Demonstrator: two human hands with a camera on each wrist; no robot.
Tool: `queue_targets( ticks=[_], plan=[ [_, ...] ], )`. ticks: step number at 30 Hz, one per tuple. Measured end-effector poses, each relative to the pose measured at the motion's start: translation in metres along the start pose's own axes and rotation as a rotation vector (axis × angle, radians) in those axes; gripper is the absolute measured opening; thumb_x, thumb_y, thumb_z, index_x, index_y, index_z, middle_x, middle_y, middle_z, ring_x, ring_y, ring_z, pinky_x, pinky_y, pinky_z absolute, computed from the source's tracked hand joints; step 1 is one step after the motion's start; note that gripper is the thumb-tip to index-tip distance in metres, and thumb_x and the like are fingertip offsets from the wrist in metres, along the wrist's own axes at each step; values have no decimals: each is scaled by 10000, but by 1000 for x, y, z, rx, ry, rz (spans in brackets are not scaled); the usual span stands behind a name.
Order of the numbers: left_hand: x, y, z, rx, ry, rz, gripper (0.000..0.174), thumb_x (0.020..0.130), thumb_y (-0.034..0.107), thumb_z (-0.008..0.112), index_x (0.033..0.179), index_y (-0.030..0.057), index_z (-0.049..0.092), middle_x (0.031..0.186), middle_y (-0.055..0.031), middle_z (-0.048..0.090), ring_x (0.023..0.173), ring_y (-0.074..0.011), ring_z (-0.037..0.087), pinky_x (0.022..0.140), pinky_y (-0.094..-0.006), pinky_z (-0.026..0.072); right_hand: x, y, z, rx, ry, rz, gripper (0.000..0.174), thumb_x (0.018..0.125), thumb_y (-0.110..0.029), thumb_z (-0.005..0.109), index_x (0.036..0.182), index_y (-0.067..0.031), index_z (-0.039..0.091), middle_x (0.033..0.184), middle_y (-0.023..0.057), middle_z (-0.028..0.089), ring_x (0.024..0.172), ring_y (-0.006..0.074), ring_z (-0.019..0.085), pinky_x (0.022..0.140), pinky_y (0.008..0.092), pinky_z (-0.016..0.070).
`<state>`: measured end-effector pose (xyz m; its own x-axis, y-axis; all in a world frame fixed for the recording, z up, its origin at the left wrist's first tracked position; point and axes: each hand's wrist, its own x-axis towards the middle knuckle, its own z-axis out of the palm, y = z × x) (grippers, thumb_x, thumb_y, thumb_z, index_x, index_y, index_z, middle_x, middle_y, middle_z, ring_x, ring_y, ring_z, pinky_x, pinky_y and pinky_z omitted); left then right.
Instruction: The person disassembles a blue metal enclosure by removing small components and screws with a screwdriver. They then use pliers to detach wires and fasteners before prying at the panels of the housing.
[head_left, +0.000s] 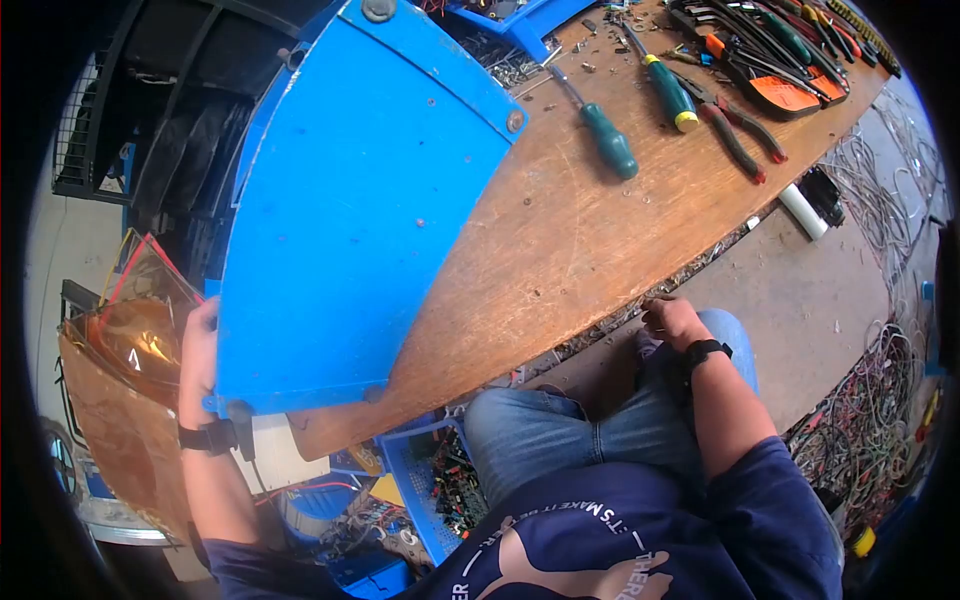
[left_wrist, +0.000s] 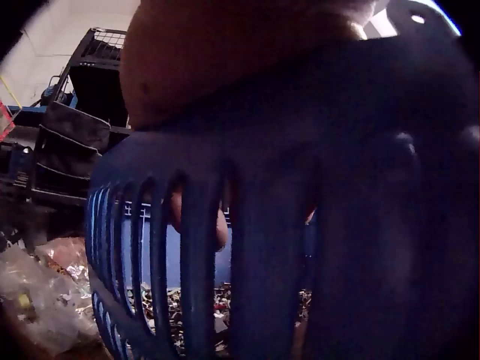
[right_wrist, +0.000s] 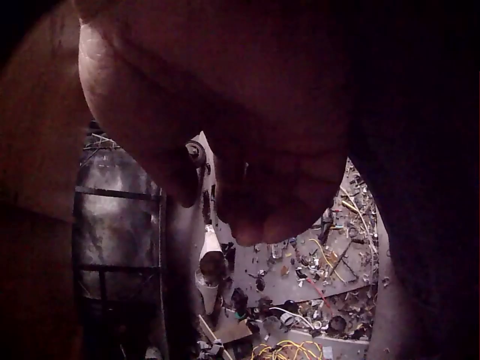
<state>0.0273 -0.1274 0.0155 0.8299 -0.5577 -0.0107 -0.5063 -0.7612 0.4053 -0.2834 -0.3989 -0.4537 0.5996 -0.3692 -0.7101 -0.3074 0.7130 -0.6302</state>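
A large blue case [head_left: 340, 210] with round feet at its corners stands tipped up over the left part of the wooden table. My left hand [head_left: 199, 330] grips its left edge, with the fingers mostly hidden behind it in the head view. Up close in the left wrist view, the slotted wall [left_wrist: 247, 247] of the case fills the frame, and fingertips [left_wrist: 220, 229] show through the slots. Beside the right knee hangs my right hand [head_left: 675, 320], loosely curled and holding nothing. The right wrist view shows its fingers [right_wrist: 262, 225] dark above a littered floor.
On the wooden table [head_left: 560, 240] lie a green screwdriver [head_left: 608, 140], a green-and-yellow screwdriver [head_left: 672, 92], red-handled pliers [head_left: 735, 130] and a tool pouch [head_left: 785, 90]. A blue basket [head_left: 415, 490] of parts sits below the table's near edge. Tangled wires [head_left: 850, 410] cover the floor at right.
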Motion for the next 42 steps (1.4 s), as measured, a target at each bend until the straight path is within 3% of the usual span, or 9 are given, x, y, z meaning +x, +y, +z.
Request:
queue_targets(
  ticks=[5, 12, 24, 27, 39, 42],
  plan=[
    [2, -4, 0, 33, 11, 53, 212, 801, 121, 631, 961, -16, 660, 834, -32, 651, 726, -109, 578, 641, -260, 468, 0, 0, 2, -17, 21, -6, 216, 874, -174, 576, 1013, -15, 623, 823, 72, 603, 669, 179, 553, 595, 321, 476],
    [3, -9, -4, -34, -21, -19, 225, 820, 129, 609, 989, -15, 647, 847, -38, 648, 737, -109, 577, 651, -261, 466, 0, -1, -2, -34, 7, -37, 229, 875, -165, 578, 1021, 4, 623, 827, 87, 605, 673, 184, 563, 609, 324, 495],
    [7, -19, -2, -271, 6, -92, 163, 901, 109, 518, 944, 6, 636, 833, -4, 622, 718, -90, 560, 610, -238, 455, -3, -3, 3, -17, 48, -18, 210, 874, -187, 584, 979, -6, 607, 765, 57, 570, 622, 159, 514, 578, 299, 460],
    [7, -17, -1, -267, 0, -79, 163, 902, 105, 516, 956, 6, 634, 837, -1, 620, 717, -88, 557, 611, -237, 454, 3, 2, 4, 82, 65, -50, 119, 860, -135, 587, 822, -23, 601, 616, 46, 528, 485, 162, 487, 423, 302, 384],
    [7, -19, -5, -171, -6, -99, 166, 903, 100, 500, 962, 12, 628, 841, 13, 610, 722, -76, 537, 611, -229, 441, 0, 1, 4, 10, 101, -57, 140, 853, -162, 588, 857, -24, 612, 646, 62, 561, 502, 175, 517, 440, 304, 412],
    [6, -16, -2, -179, 18, -105, 169, 908, 110, 493, 955, 17, 627, 835, 10, 609, 718, -77, 536, 609, -232, 441, 1, 0, 0, -76, 57, -36, 245, 875, -191, 576, 1019, 2, 619, 816, 91, 606, 652, 183, 562, 588, 335, 498]
  ],
)
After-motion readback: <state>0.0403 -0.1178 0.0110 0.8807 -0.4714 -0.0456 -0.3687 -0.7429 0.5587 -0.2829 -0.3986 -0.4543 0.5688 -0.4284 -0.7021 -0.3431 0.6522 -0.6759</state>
